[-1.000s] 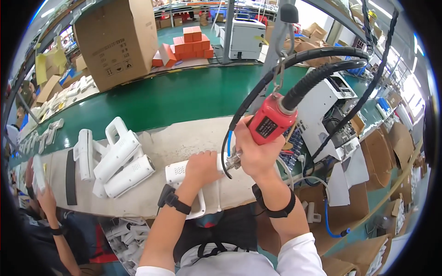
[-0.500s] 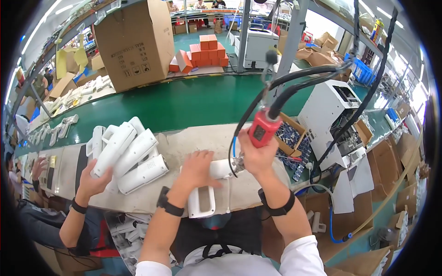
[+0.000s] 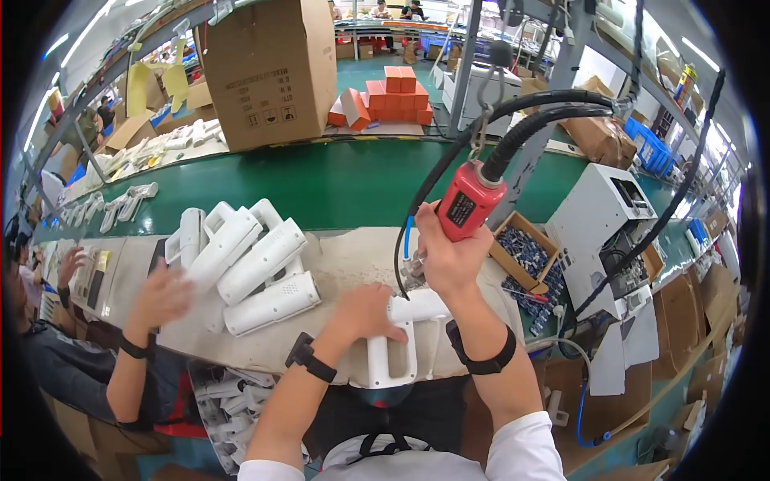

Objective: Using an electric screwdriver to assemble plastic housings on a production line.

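My right hand (image 3: pixel 453 256) is wrapped round a red powered screwdriver (image 3: pixel 472 199), which hangs from a hook and has thick black hoses on top. Its lower end, partly hidden by my fingers, is above a white plastic housing (image 3: pixel 421 306) with a loop handle (image 3: pixel 391 369). The housing lies on the bench with the handle toward me. My left hand (image 3: pixel 362 313), slightly blurred, closes its thumb and fingers at the housing's left end. To the left, several similar white housings (image 3: pixel 261 260) lie in a pile beside a co-worker's blurred hand (image 3: pixel 164 297).
Cardboard (image 3: pixel 353 252) covers the bench. An open box of small dark parts (image 3: pixel 521 250) is at the right, near a white machine (image 3: pixel 593 232). Behind the bench runs a green surface (image 3: pixel 345 180), with a large carton (image 3: pixel 269 72) and orange boxes (image 3: pixel 397 96) beyond.
My left hand has gone from spread fingers to closing at the housing's end. The co-worker's hand has drawn back from the pile. The whole view has shifted somewhat.
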`<state>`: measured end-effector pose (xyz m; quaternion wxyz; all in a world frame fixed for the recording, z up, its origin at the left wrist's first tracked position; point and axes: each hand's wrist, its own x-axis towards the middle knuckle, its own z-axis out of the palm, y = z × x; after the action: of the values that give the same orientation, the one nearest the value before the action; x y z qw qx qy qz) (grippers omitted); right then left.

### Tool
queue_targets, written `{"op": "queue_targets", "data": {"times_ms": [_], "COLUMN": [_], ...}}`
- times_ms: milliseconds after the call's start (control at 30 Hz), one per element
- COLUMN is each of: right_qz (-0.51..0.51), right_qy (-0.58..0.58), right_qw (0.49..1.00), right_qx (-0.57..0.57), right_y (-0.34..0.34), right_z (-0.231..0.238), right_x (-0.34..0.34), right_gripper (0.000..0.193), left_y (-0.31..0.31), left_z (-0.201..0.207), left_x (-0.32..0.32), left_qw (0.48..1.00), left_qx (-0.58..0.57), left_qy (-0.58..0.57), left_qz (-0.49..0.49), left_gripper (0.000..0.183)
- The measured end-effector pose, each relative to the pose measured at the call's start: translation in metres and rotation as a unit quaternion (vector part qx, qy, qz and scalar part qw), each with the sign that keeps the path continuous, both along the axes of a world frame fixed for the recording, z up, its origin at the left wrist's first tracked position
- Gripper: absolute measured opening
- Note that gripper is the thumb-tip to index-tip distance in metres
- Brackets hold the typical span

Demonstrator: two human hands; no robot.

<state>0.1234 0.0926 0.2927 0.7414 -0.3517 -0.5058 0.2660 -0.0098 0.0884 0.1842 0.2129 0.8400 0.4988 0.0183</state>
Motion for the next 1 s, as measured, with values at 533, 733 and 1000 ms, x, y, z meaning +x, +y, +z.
{"op": "queue_targets", "data": {"times_ms": [533, 733, 1000], "right_qz": [-0.021, -0.002, 0.009], "right_qy": [0.006, -0.024, -0.015], "right_qw": [1.0, 1.0, 0.997], "right_qx": [0.008, 0.0, -0.073], "right_y": [-0.008, -0.031, -0.02], "right_z": [-0.004, 0.013, -0.036], "right_x": [0.0, 0.013, -0.001], "right_gripper": [0.007, 0.004, 0.011], "left_y": [0.009, 0.021, 0.015], "left_z": [-0.033, -0.025, -0.042], "left_x": [-0.001, 0.006, 0.003], "left_qw": [0.994, 0.998, 0.983], "left_qx": [0.032, 0.014, 0.121], "left_qy": [-0.098, -0.054, -0.14], "left_qz": [0.027, 0.013, -0.003], "left_gripper": [0.094, 0.09, 0.094]}}
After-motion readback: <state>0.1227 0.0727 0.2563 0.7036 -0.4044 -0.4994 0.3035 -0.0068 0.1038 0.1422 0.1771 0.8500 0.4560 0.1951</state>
